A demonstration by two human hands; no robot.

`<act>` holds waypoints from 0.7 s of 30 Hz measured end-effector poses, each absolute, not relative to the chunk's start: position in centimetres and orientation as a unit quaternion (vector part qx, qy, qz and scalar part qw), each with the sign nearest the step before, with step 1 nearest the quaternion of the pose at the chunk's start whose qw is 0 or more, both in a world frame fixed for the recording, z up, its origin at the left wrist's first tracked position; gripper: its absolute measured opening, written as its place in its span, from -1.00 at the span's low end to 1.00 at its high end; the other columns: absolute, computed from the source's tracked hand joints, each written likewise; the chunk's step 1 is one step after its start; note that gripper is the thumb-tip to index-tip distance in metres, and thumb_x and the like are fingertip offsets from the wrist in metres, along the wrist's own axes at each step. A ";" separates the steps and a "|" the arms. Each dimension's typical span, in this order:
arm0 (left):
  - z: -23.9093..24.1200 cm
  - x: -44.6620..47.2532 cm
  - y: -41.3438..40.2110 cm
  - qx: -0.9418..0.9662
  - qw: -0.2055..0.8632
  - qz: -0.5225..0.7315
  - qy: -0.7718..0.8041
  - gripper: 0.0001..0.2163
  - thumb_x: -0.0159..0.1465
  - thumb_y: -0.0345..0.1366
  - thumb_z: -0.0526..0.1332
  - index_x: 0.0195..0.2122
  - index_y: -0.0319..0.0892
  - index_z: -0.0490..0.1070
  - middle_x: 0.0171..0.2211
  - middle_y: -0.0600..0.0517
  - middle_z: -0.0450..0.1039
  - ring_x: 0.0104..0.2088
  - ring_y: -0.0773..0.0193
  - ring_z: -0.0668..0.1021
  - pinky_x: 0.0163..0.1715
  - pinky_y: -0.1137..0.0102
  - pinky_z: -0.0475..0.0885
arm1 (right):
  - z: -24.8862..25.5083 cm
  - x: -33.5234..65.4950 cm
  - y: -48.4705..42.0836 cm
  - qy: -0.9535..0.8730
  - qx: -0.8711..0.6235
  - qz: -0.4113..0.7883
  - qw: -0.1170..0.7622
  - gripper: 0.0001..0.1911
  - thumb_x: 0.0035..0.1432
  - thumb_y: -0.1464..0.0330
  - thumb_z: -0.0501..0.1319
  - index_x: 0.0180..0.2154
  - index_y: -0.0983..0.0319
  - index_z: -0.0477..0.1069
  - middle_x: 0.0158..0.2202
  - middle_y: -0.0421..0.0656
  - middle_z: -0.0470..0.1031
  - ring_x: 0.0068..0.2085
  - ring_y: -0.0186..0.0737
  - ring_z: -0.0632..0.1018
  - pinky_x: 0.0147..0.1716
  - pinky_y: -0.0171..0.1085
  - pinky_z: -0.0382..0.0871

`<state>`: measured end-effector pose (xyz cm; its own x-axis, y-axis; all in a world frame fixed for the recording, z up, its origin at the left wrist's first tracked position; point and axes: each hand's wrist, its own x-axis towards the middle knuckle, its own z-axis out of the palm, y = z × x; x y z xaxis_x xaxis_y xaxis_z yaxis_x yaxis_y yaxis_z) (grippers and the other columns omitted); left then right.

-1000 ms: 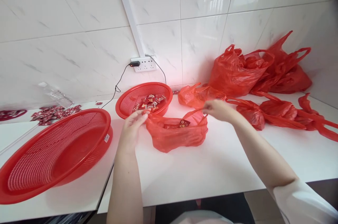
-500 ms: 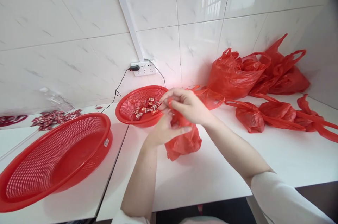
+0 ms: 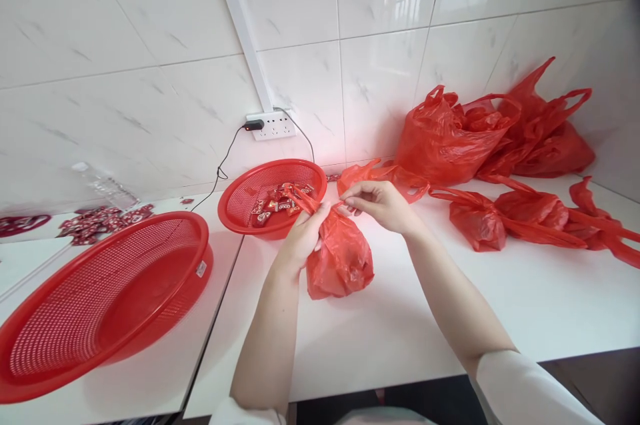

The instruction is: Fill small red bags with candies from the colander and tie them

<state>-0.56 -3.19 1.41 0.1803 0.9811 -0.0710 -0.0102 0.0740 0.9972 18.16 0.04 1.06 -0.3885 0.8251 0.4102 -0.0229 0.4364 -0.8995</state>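
Note:
A filled red plastic bag point(image 3: 343, 261) stands on the white table in front of me, its top gathered. My left hand point(image 3: 303, 238) is closed around the bag's neck on its left side, with a handle loop sticking out above the thumb. On the other side, my right hand point(image 3: 376, 203) pinches the gathered plastic between thumb and fingertips. What the bag contains shows only faintly through the plastic. Just behind my left hand sits a small red mesh basket point(image 3: 235, 201) holding several red-wrapped packets point(image 3: 270, 205).
A large red basket point(image 3: 55, 298) stands at left, with loose packets point(image 3: 100, 221) and a clear bottle point(image 3: 107, 188) behind it. Small tied red bags point(image 3: 477, 225) lie at right; bigger full bags point(image 3: 450, 138) lean by the wall. A power strip point(image 3: 274, 125) has a plugged cable.
My hands have moved apart from their overlapping position over the bag's neck. My right hand has shifted right, my left still grips the neck, and more of the bag shows.

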 end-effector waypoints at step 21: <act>0.3 -2.7 -0.6 0.297 0.819 0.435 0.227 -0.77 0.23 -0.37 0.26 -0.08 -0.16 0.52 -0.52 0.11 0.45 -0.49 0.44 0.53 -0.39 0.54 0.44 | 0.6 21.7 -0.2 -0.610 -0.294 0.438 0.591 -0.86 0.11 0.28 0.34 -0.30 0.21 0.50 -0.37 -0.19 0.47 -0.36 -0.32 0.49 -0.35 -0.30 0.42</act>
<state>-2.67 -0.60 0.29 0.5186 0.8474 -0.1134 -0.5776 0.4451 0.6843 21.69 -0.21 0.59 -0.1285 0.8772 0.4625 -0.1587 0.4422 -0.8828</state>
